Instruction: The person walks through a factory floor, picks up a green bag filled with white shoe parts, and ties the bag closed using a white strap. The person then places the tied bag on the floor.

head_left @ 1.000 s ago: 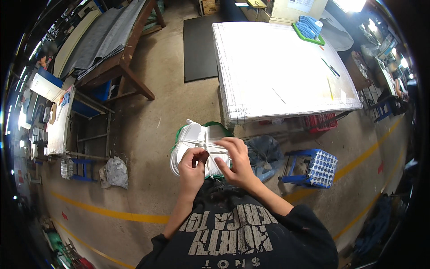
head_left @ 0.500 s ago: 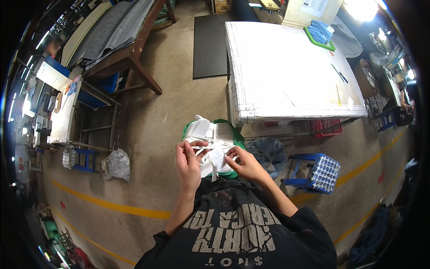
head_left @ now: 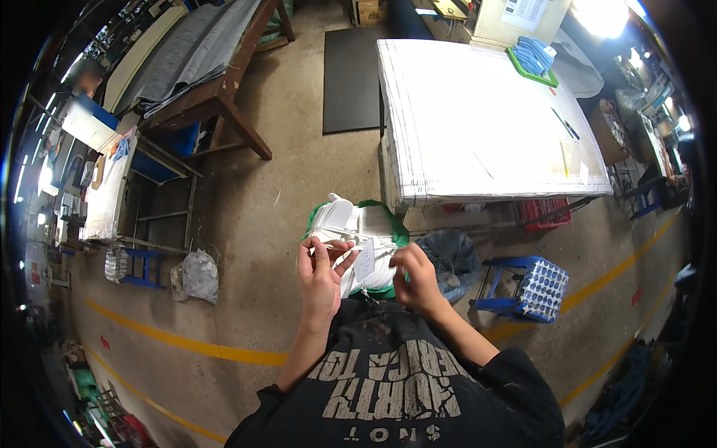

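Note:
In front of my body is a green bag (head_left: 401, 234), its mouth spread around stacked white flat pieces with rounded ends (head_left: 340, 212) that look like insoles. White tie strips (head_left: 379, 243) cross over the stack. My left hand (head_left: 321, 278) pinches one of these strips between thumb and fingers above the stack's left side. A white paper tag (head_left: 365, 260) with handwriting hangs upright between my hands. On the right, my right hand (head_left: 416, 278) is curled with its fingertips together, beside the tag and apart from it. Whatever those fingertips hold is too small to make out.
A white-covered table (head_left: 478, 119) stands ahead right, bearing a green tray (head_left: 532, 71) of blue pieces. Close by on the right are a dark plastic bag (head_left: 448, 257) and a blue stool (head_left: 523, 290). Left are a wooden-framed table (head_left: 216, 93) and a pale sack (head_left: 199, 276).
My right hand has drawn back rightward from the tag and curled up. The tag now stands more upright, facing me. My left hand keeps its pinch on the strip, shifted slightly right.

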Tool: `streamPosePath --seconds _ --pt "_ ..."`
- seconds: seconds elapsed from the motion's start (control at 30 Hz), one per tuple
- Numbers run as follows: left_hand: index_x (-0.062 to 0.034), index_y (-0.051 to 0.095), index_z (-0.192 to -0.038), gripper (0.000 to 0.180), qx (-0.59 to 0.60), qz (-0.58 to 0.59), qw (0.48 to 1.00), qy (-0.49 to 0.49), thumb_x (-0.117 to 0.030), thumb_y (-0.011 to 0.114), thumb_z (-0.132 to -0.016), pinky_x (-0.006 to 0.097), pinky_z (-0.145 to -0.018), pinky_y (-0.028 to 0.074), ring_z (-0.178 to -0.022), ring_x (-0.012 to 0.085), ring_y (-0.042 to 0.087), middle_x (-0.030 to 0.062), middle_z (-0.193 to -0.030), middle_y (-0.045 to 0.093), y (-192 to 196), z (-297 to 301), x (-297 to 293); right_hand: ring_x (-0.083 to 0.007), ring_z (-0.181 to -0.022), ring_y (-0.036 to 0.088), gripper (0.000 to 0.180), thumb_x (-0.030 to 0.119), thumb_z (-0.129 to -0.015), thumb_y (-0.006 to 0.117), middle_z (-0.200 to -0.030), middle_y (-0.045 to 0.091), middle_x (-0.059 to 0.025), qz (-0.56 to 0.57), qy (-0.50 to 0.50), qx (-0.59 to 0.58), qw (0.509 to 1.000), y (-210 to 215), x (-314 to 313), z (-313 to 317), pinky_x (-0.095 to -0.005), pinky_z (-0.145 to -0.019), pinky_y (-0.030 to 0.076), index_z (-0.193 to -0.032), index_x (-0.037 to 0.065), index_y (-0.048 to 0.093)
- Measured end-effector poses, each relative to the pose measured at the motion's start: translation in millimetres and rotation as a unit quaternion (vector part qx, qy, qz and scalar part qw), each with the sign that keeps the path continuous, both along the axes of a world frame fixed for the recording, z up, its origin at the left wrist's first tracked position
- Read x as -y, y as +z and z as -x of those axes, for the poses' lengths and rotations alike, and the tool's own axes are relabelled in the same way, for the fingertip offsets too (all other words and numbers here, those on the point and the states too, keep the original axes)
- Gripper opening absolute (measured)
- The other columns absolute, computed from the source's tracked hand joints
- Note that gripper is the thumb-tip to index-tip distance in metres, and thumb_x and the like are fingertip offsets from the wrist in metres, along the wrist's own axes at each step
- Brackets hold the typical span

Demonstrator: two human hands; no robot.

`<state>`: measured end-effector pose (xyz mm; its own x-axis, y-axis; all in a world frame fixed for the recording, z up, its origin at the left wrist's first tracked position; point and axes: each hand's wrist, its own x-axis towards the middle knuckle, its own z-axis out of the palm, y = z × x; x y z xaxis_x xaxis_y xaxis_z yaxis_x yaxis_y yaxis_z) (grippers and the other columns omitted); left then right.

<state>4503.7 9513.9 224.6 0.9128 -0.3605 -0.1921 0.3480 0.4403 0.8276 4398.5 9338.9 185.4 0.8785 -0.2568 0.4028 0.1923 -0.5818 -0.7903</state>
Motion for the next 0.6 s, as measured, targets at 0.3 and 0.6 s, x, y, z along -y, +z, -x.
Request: streamPosePath --seconds 0.3,0.6 --pt "-0.0035 0.043 -0.117 0.019 0.098 -0.083 0.989 -0.078 -0.022 0.04 -0.114 0.039 -0.093 0.064 -0.106 0.023 0.069 0.0151 -0.107 0.066 15 0 9 -0.0205 -0.108 0.053 0.04 0.026 -0.081 0.07 -0.117 0.057 -0.0028 0.429 0.033 -0.033 0.902 -8 -25 -3 -0.0436 -0.096 0.038 -0.12 0.019 0.067" --pt "-0.0028 0.043 -0.118 0.017 0.14 -0.085 0.985 -0.051 -0.019 0.043 -0.114 0.038 -0.093 0.063 -0.107 0.022 0.069 0.0179 -0.112 0.067 18 -12 5 -0.0254 -0.103 0.061 0.03 0.002 -0.082 0.077 -0.113 0.063 -0.0047 0.141 0.087 0.083 0.983 21 -8 5 -0.0401 -0.09 0.047 -0.108 0.011 0.064"
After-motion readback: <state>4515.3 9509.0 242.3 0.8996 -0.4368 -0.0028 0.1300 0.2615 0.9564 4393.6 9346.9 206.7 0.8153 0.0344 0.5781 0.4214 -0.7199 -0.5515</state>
